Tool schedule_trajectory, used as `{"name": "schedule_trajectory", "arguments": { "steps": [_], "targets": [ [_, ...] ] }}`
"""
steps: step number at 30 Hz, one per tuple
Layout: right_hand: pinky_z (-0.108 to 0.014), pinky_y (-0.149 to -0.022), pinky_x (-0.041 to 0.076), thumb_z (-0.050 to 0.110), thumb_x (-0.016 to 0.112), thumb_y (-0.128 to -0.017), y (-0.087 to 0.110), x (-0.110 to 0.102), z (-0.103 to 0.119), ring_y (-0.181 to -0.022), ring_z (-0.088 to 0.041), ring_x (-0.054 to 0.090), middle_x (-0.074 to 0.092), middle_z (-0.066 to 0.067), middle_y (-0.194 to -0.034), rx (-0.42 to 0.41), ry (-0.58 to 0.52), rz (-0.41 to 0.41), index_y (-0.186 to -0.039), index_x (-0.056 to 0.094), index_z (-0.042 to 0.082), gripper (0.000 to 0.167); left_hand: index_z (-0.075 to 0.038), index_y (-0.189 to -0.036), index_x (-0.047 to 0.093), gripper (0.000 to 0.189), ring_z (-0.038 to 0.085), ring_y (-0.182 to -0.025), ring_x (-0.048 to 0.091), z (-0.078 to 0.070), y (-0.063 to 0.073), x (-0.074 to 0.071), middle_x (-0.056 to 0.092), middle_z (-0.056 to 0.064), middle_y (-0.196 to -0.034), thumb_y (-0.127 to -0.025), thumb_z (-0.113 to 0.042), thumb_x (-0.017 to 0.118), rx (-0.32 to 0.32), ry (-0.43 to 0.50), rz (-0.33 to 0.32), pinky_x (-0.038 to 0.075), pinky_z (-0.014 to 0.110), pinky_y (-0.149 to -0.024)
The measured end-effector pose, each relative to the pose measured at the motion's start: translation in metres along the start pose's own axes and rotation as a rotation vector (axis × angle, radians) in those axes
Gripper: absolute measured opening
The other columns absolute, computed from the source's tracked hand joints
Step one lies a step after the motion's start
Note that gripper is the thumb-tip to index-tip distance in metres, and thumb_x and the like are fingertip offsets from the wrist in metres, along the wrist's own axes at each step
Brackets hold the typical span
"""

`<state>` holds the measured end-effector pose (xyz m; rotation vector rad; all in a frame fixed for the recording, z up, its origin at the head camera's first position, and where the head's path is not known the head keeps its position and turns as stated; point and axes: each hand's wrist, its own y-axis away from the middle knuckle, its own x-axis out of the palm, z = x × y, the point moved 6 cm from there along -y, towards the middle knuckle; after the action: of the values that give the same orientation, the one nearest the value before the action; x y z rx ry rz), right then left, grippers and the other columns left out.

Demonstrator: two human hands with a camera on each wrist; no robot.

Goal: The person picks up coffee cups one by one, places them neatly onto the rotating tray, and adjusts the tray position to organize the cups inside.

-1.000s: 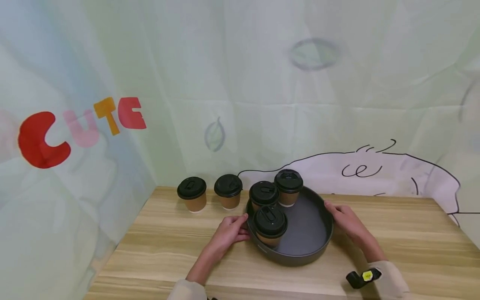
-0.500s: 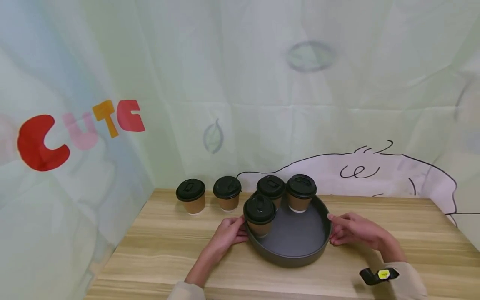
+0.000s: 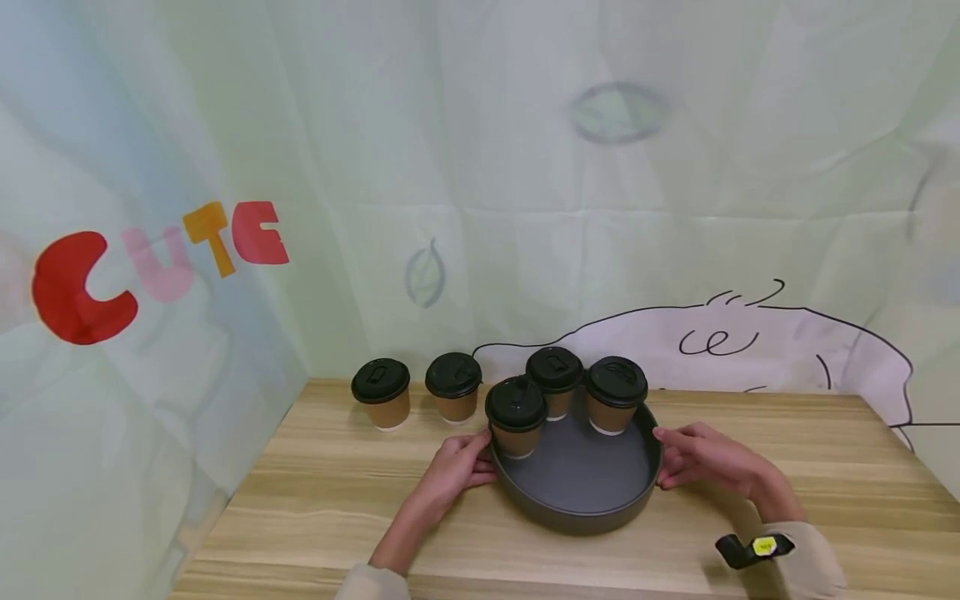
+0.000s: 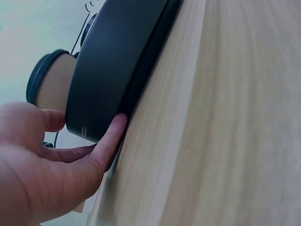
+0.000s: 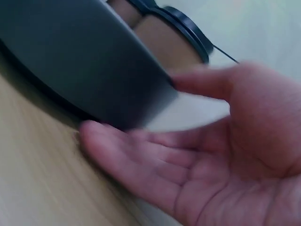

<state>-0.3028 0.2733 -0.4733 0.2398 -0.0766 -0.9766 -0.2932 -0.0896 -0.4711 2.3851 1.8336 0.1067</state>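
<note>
- Pale green fabric (image 3: 525, 167) is hanging behind a wood-grained surface (image 3: 315, 500) and along its left side.
- Fingers (image 4: 113, 134) of the left hand (image 3: 453, 467) are pressing against the lower wall of a round dark grey pan (image 3: 592, 483) while the thumb is meeting the rim; this hand is gripping the pan's left side.
- Opposite, the right hand (image 3: 705, 462) is gripping the other side, its thumb touching the rim and its fingers reaching to the base.
- Between the hands, the pan is sitting on the surface; its outer wall is showing a small pale mark (image 4: 84, 132), too small to read.
- Three lidded brown paper cups are standing upright inside: a left cup (image 3: 516, 442) by the near-left wall, a back cup (image 3: 555, 379) towards the far wall and a right cup (image 3: 611, 412) at the far right.
- Two matching cups, an outer cup (image 3: 386, 410) and an inner cup (image 3: 456, 404), are standing apart on the surface, left of the pan; their black lids are bearing raised shapes, not legible.
- On the right beige sleeve (image 3: 810, 562), a black device (image 3: 738, 552) is carrying a yellow label (image 3: 765, 547) whose print is staying unreadable.
- Farther left, red, pink and orange letters (image 3: 82, 287) are spelling "CUTE" on the fabric.
- Behind the pan, a black-outlined cartoon figure (image 3: 720, 342) is stretching rightwards.
</note>
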Motion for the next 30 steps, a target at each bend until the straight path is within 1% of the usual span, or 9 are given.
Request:
{"name": "schedule_trajectory", "arguments": {
  "steps": [3,5,11,13,15,20,22,26,30],
  "targets": [
    [-0.043,-0.086,0.062,0.026,0.043,-0.114,0.0066,0.0019,-0.0036,-0.092,-0.027,0.073,0.072,-0.024,-0.101,0.030,-0.014,0.083,-0.109,0.062,-0.012,0.043,0.020,-0.126,0.053,0.050,0.018,-0.089,0.067,-0.0005,0.0010,-0.0004,0.065,0.017,-0.103,-0.112,-0.027,0.045,0.000,0.002,-0.001,0.062,0.039,-0.087],
    [-0.042,-0.087,0.062,0.026,0.043,-0.114,0.0077,0.0021,-0.0044,-0.094,-0.027,0.073,0.072,-0.023,-0.103,0.032,-0.027,0.094,-0.109,0.064,-0.010,0.042,0.020,-0.126,0.053,0.050,0.017,-0.089,0.067,-0.0007,0.0013,-0.0004,0.065,0.017,-0.103,-0.112,-0.027,0.045,0.004,0.007,0.000,0.062,0.039,-0.087],
    [-0.044,-0.092,0.060,0.025,0.049,-0.112,0.0018,-0.0027,-0.0028,-0.096,-0.025,0.071,0.071,-0.016,-0.103,0.007,-0.103,-0.029,-0.114,0.061,-0.007,0.034,0.019,-0.123,0.054,0.048,0.015,-0.086,0.067,-0.0004,0.0003,0.0013,0.066,0.013,-0.098,-0.112,-0.027,0.046,0.024,0.029,0.023,0.062,0.038,-0.086],
    [-0.044,-0.093,0.060,0.026,0.050,-0.111,0.0014,-0.0034,-0.0025,-0.096,-0.025,0.071,0.070,-0.015,-0.104,0.008,-0.114,-0.048,-0.115,0.060,-0.006,0.034,0.019,-0.124,0.054,0.049,0.015,-0.086,0.067,-0.0002,0.0002,0.0015,0.065,0.013,-0.099,-0.112,-0.027,0.046,0.025,0.027,0.025,0.062,0.038,-0.086],
    [-0.044,-0.092,0.060,0.025,0.048,-0.112,0.0021,-0.0028,-0.0025,-0.096,-0.025,0.071,0.071,-0.016,-0.103,0.004,-0.105,-0.028,-0.114,0.059,-0.006,0.033,0.019,-0.125,0.054,0.049,0.015,-0.086,0.066,0.0001,0.0003,0.0014,0.065,0.014,-0.099,-0.112,-0.027,0.046,0.024,0.024,0.024,0.062,0.038,-0.086],
    [-0.043,-0.091,0.060,0.020,0.043,-0.113,0.0054,0.0005,-0.0040,-0.098,-0.028,0.073,0.072,-0.021,-0.103,-0.004,-0.080,0.077,-0.110,0.062,-0.010,0.035,0.021,-0.126,0.053,0.051,0.016,-0.086,0.066,-0.0004,0.0007,0.0007,0.065,0.016,-0.100,-0.111,-0.028,0.047,0.025,0.024,0.023,0.062,0.039,-0.087],
    [-0.043,-0.093,0.060,0.020,0.044,-0.113,0.0057,-0.0003,-0.0039,-0.099,-0.028,0.072,0.071,-0.020,-0.105,-0.006,-0.091,0.069,-0.115,0.060,-0.012,0.036,0.020,-0.125,0.053,0.050,0.015,-0.086,0.066,-0.0003,0.0006,0.0006,0.066,0.016,-0.100,-0.111,-0.028,0.047,0.027,0.027,0.022,0.062,0.039,-0.087],
    [-0.044,-0.096,0.058,0.021,0.048,-0.112,0.0029,-0.0032,-0.0022,-0.101,-0.025,0.071,0.070,-0.016,-0.108,-0.010,-0.126,-0.002,-0.125,0.054,-0.013,0.038,0.020,-0.122,0.055,0.049,0.015,-0.085,0.067,-0.0003,0.0004,0.0011,0.066,0.015,-0.098,-0.111,-0.027,0.048,0.033,0.034,0.023,0.062,0.038,-0.085],
    [-0.045,-0.096,0.058,0.020,0.048,-0.112,0.0017,-0.0029,-0.0041,-0.099,-0.025,0.072,0.070,-0.015,-0.105,-0.001,-0.142,0.000,-0.119,0.057,-0.009,0.031,0.019,-0.120,0.056,0.048,0.015,-0.084,0.067,-0.0005,0.0004,0.0018,0.066,0.014,-0.097,-0.111,-0.027,0.048,0.035,0.042,0.027,0.062,0.037,-0.084]
  ]
}}
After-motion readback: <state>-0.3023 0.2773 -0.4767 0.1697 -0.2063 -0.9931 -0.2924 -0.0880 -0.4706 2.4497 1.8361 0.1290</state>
